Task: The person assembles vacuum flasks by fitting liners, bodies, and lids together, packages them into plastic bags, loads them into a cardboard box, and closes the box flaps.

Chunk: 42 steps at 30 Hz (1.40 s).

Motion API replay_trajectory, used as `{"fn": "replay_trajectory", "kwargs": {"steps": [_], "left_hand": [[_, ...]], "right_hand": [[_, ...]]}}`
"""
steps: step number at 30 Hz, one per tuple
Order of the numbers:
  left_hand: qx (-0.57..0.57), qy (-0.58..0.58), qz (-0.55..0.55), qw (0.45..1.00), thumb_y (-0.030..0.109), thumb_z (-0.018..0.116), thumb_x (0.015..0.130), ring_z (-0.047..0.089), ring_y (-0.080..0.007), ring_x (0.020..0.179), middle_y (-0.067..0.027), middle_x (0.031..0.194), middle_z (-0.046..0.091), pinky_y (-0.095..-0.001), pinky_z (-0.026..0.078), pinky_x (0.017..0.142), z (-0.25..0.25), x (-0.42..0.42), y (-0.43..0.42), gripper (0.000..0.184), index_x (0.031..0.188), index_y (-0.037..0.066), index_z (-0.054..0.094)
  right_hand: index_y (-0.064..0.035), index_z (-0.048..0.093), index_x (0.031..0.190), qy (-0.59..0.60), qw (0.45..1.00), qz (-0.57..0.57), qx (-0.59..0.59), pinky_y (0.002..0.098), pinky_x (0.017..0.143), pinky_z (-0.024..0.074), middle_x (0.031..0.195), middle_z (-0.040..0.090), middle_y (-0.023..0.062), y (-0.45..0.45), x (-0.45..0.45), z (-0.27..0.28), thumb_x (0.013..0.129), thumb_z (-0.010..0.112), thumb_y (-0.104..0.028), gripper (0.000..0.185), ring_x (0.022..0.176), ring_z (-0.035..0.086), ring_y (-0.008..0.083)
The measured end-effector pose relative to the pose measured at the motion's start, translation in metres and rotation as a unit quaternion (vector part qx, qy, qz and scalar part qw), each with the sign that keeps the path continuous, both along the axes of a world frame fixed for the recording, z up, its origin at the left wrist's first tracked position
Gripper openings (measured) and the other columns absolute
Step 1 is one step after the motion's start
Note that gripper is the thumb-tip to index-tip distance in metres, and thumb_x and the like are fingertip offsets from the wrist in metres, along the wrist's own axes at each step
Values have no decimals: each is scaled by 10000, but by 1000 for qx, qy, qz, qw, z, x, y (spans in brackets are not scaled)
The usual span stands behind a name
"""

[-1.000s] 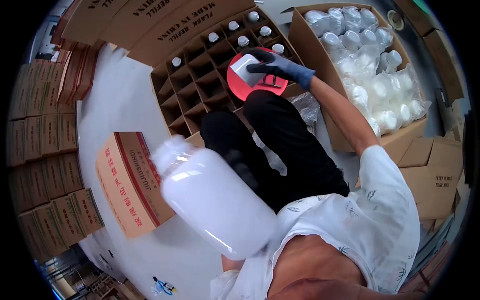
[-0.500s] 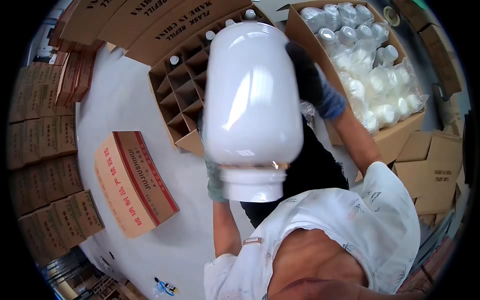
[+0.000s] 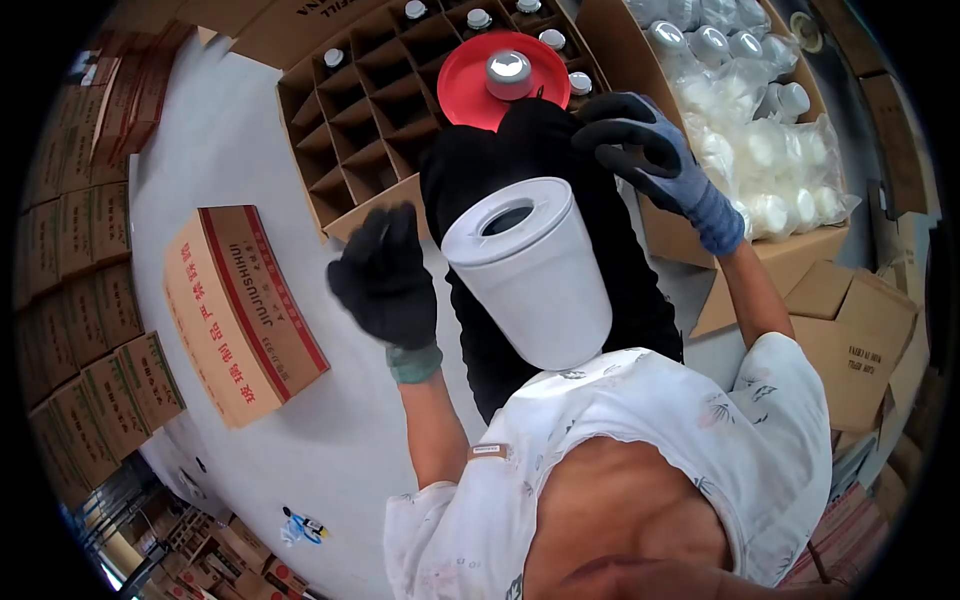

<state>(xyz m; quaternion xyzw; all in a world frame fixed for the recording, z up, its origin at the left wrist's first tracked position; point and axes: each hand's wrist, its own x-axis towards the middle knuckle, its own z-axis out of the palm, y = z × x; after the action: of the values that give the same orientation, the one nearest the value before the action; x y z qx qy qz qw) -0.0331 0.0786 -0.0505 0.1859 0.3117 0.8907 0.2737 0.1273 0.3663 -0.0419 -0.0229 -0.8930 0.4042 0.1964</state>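
A white, tapered cylindrical container [image 3: 545, 285] with a round hole in its flat top stands tilted at the person's lap, apart from both hands. My left hand [image 3: 388, 280], in a dark-palmed glove, is raised to its left, fingers loosely bent and holding nothing. Beyond the container, my right hand [image 3: 640, 150], in a blue and black glove, is held up with curved fingers apart and nothing visible between them. A red round dish-like piece [image 3: 460, 85] lies over the front of a divided carton, near my right hand. A silver-topped cap [image 3: 508, 74] shows at its middle.
The divided carton [image 3: 375, 206] holds several silver-capped bottles [image 3: 479, 19]. At the right, an open box [image 3: 790, 258] contains bagged white pieces [image 3: 770, 165]. A printed carton [image 3: 240, 315] lies on the floor at left, near stacked boxes [image 3: 75, 300].
The glossy white jar that both hands held up close to the camera is out of that position. Both hands are now apart, and the white container and red piece have come into view.
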Motion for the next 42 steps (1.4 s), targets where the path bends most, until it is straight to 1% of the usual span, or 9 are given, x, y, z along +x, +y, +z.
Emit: {"fn": "replay_trajectory", "kwargs": {"steps": [4,8,12,15,19,22,36,38,42], "left_hand": [[-385,340,3,858,262,420,944,505,-258,1201,-131,1250,577,-362,323,1069,-8,14,-5,403,1216,8,576],[113,32,-149,982,426,307,988,427,-288,1293,-162,1335,512,-439,281,1107,0,2,-20,519,1259,61,557],[-392,306,-20,867,371,327,999,545,-252,1150,-121,1240,587,-369,379,1026,4,22,-10,489,1330,41,471],[23,1,-105,994,370,338,995,527,-253,1191,-149,1241,577,-425,362,1067,4,2,-38,531,1363,-9,396],[-427,179,-29,886,102,459,941,578,-195,1042,-150,1208,589,-331,420,987,-12,11,-36,354,1271,-15,512],[-44,61,-67,995,154,433,961,581,-221,1071,-150,1209,582,-374,371,1036,2,1,-31,359,1264,-19,516],[-433,408,-23,804,329,386,981,557,-257,1128,-153,1172,616,-363,322,1067,-30,-8,-14,441,1140,-10,621],[80,113,-147,979,302,390,991,551,-252,1144,-163,1194,603,-371,341,1063,10,-19,-12,407,1150,0,613],[-372,169,7,913,330,477,970,530,-221,1157,-128,1228,580,-376,348,1062,-5,9,-21,456,1271,-11,516]], "right_hand": [[-60,647,1115,28,969,218,-110,390,1031,372,1157,592,152,-43,-15,5,736,676,-126,386,1127,525,291],[-50,666,1041,-34,995,14,-92,377,1006,402,1123,604,130,15,0,-6,755,677,-96,290,1123,534,287],[-56,654,1037,-16,996,76,-37,380,995,407,1141,595,134,-9,-9,-12,759,709,-118,290,1149,520,271],[-52,638,1094,-84,995,-14,-45,386,1001,399,1183,588,131,24,-5,9,768,713,-137,345,1132,538,268],[-36,632,1094,-44,974,190,-118,378,984,412,1136,597,113,-33,-26,30,762,732,-155,366,1069,566,261],[-35,626,1117,-109,987,-88,-82,373,945,452,1132,599,118,12,-6,20,754,723,-147,392,1042,584,245],[-76,666,1020,36,992,30,-115,402,1017,363,1258,522,127,-64,-2,26,763,682,-102,258,1141,506,317],[-60,649,1053,-27,982,-69,-171,416,1028,366,1288,509,149,-26,10,11,757,700,-84,301,1167,506,315],[-39,596,1153,-17,981,85,-174,402,988,419,1225,565,160,-51,-3,25,749,725,-94,427,1116,554,291]]}}
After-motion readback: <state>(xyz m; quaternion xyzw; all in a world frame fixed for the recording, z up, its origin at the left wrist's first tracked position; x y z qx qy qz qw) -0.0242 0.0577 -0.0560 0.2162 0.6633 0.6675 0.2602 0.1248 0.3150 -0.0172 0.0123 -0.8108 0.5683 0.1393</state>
